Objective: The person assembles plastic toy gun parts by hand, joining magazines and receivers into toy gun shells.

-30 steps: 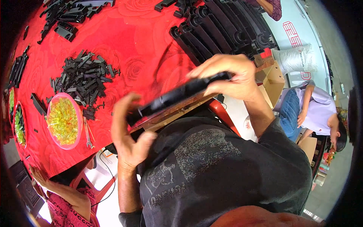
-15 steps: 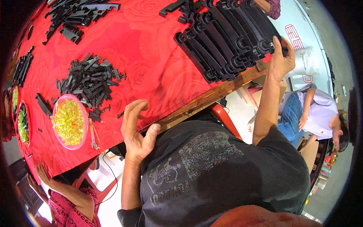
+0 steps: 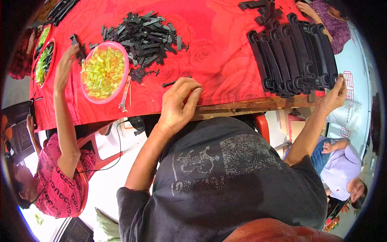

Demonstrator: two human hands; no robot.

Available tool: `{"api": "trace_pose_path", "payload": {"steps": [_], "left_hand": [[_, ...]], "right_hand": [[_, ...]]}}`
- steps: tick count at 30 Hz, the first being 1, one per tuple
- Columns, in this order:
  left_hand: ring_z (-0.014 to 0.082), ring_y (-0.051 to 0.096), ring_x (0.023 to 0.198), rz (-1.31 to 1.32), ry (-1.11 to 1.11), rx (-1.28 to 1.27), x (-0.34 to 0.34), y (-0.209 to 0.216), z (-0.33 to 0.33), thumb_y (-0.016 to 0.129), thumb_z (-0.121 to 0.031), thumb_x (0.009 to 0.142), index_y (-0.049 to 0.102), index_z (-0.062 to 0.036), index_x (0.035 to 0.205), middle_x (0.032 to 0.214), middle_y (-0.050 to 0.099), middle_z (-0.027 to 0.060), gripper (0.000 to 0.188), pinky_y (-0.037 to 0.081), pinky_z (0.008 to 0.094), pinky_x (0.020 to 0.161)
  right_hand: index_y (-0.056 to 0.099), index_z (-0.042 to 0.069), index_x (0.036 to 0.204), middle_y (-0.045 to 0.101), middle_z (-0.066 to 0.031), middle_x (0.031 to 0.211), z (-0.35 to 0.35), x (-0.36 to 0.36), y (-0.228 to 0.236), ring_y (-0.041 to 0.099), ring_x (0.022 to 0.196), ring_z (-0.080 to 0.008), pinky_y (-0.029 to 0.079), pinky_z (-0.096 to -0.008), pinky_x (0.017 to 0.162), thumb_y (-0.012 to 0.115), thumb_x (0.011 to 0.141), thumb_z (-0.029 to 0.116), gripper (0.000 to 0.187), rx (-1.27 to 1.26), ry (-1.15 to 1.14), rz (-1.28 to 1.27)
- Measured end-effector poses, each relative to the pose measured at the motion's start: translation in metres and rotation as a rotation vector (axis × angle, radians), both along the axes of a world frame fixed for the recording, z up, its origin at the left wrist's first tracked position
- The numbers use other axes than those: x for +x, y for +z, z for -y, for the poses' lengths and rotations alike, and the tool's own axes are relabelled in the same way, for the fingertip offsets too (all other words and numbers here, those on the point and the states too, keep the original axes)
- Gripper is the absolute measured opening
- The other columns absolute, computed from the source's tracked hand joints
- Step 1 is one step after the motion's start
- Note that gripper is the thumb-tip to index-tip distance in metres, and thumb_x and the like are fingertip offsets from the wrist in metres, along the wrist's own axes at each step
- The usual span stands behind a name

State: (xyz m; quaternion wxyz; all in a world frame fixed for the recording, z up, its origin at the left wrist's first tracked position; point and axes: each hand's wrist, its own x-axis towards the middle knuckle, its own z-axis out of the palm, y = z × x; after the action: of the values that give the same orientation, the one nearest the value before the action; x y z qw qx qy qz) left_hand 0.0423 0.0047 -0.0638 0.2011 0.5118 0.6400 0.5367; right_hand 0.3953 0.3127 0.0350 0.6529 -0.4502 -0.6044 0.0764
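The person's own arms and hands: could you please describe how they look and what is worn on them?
Both forearms are bare, with no gloves, watch or rings that can be made out on the left hand or the right hand. The short sleeves of a dark grey T-shirt with a faded pale print on the chest end above the elbows.

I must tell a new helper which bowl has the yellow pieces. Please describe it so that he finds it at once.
On the red tablecloth, look left of the heap of small black parts. There stands a round pink bowl full of clear yellow pieces. The bowls further left hold green pieces instead.
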Motion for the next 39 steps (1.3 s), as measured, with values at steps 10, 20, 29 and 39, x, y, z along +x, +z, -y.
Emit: {"api": "trace_pose_path", "payload": {"steps": [10, 20, 29, 39], "left_hand": [[0.0353, 0.07, 0.09, -0.07, 0.053, -0.027, -0.016, -0.004, 0.007, 0.07, 0.0, 0.091, 0.068, 0.0019, 0.1, 0.097, 0.068, 0.0172, 0.009, 0.056, 0.0396, 0.079], [0.0388, 0.061, 0.122, -0.2, 0.219, 0.025, -0.015, -0.022, 0.008, 0.075, -0.002, 0.086, 0.068, 0.0003, 0.108, 0.131, 0.061, 0.0214, 0.023, 0.051, 0.0444, 0.103], [0.0369, 0.064, 0.106, -0.164, 0.262, 0.099, -0.014, -0.029, 0.008, 0.076, 0.001, 0.083, 0.068, 0.0008, 0.099, 0.113, 0.065, 0.0187, 0.019, 0.054, 0.0434, 0.09], [0.035, 0.066, 0.098, -0.082, 0.283, 0.134, -0.018, -0.027, 0.01, 0.074, 0.004, 0.084, 0.067, 0.0016, 0.097, 0.105, 0.066, 0.0172, 0.015, 0.055, 0.0416, 0.083]], "right_hand": [[0.067, -0.008, 0.119, 0.071, -0.0192, 0.119, 0.067, -0.076, 0.042, 0.069, 0.107, -0.0241, 0.055, -0.0348, 0.095, 0.067, 0.096, 0.002, 0.024, 0.456, 0.02, 0.078], [0.072, 0.002, 0.114, 0.071, -0.013, 0.122, 0.112, -0.228, -0.035, 0.065, 0.118, -0.0239, 0.049, -0.037, 0.105, 0.074, 0.09, 0.004, 0.024, -0.093, 0.828, 0.494], [0.071, 0.004, 0.121, 0.071, -0.0141, 0.123, 0.035, -0.319, -0.087, 0.065, 0.12, -0.0261, 0.049, -0.0378, 0.106, 0.079, 0.089, 0.021, 0.037, -0.151, 0.852, 0.652], [0.065, 0.008, 0.134, 0.071, -0.0184, 0.122, -0.092, -0.454, -0.082, 0.064, 0.123, -0.0348, 0.051, -0.0446, 0.101, 0.077, 0.089, 0.041, 0.057, 0.1, 0.616, 0.807]]}}
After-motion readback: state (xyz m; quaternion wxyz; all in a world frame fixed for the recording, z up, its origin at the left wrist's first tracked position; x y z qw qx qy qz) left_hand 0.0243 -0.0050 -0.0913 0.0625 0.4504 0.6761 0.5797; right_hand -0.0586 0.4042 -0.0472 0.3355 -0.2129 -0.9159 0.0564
